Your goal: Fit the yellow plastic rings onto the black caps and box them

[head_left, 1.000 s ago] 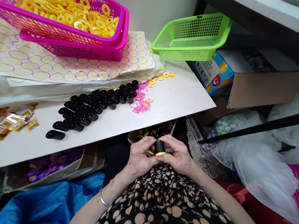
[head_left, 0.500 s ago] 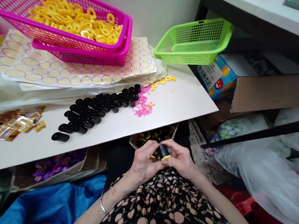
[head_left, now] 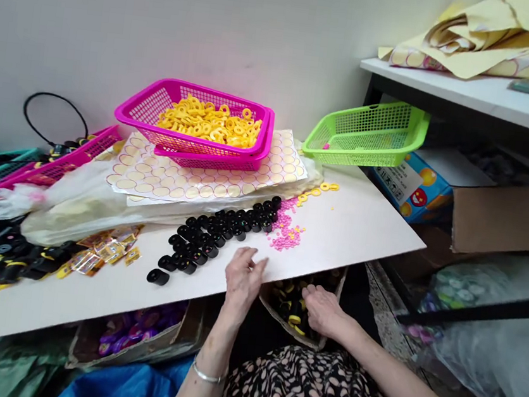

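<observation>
My left hand (head_left: 243, 279) hovers at the table's front edge, thumb and fingers apart, with nothing in it. Close to it stand rows of short black cylinders (head_left: 196, 254), each with a hole in its end. My right hand (head_left: 323, 310) is over a box (head_left: 271, 311) below the table edge, its fingers loosely bent. Beside those fingertips, a black cylinder with a yellow ring (head_left: 296, 312) shows at the top of the box; it looks apart from the hand. More black and yellow pieces fill the box, partly hidden by my hand.
Small pink beads (head_left: 285, 239) and a few yellow rings (head_left: 326, 186) lie beyond the cylinders. A pink basket (head_left: 135, 117) of yellow rings sits on sticker sheets (head_left: 287, 163). Foil packets (head_left: 106, 250) lie left. A green basket (head_left: 365, 156) and a cardboard box (head_left: 505, 219) are right.
The hands were together at my lap on a black cylinder with a yellow ring. They have parted: the left moved up to the table edge, the right to the box. The view has shifted.
</observation>
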Tool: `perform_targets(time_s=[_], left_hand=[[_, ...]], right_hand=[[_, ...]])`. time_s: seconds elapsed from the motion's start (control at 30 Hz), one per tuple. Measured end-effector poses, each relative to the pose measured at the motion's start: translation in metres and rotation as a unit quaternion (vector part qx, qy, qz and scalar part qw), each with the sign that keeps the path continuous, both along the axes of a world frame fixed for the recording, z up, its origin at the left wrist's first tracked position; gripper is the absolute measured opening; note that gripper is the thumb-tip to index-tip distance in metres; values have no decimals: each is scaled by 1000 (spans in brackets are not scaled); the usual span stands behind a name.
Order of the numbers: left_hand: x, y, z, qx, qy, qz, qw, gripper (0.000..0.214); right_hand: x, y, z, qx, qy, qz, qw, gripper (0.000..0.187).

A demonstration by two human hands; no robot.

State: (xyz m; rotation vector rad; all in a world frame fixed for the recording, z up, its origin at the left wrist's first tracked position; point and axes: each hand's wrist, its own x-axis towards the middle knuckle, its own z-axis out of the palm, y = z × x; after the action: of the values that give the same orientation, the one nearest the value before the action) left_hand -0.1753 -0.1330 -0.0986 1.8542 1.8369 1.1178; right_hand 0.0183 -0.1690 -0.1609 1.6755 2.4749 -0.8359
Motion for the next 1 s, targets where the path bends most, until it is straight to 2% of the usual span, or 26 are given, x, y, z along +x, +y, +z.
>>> perform_targets(time_s=[0.07, 0.17, 0.23, 0.33, 0.4, 0.47, 0.53, 0.63, 0.7, 0.8, 1.0], left_hand=[[-12, 19, -1, 26, 96, 114, 988, 19], [-23, 41, -7, -4, 197, 200, 960, 20], [-26, 51, -13, -21, 218, 210, 953, 22], [-28, 61, -21, -26, 216, 209, 953, 23], [-29, 66, -24, -18, 188, 217, 958, 22], [-30, 69, -27, -7, 156, 221, 963, 19], [-32, 69, -29, 6, 133, 206, 969, 16], [-34, 60, -32, 21, 83, 141, 986, 17], [-34, 51, -36, 24, 30, 99, 994, 20], [-30, 39, -40, 2, -49, 73, 996, 27], [-12, 24, -39, -73, -181, 11, 981, 28]], right_hand=[[-5, 2, -6, -13, -15, 22, 1000, 39], [-1, 2, -2, -22, -6, 42, 999, 37], [7, 3, 11, -30, 50, 57, 997, 26], [17, 15, 35, -24, 208, 46, 977, 9], [19, 31, 44, 37, 278, 3, 960, 12], [17, 52, 46, 128, 286, -52, 948, 12], [12, 72, 41, 195, 256, -99, 942, 13], [2, 95, 34, 221, 188, -127, 949, 16], [-3, 103, 32, 223, 141, -121, 957, 16], [-6, 107, 32, 229, 98, -99, 963, 20], [0, 110, 30, 214, 78, -70, 971, 21]])
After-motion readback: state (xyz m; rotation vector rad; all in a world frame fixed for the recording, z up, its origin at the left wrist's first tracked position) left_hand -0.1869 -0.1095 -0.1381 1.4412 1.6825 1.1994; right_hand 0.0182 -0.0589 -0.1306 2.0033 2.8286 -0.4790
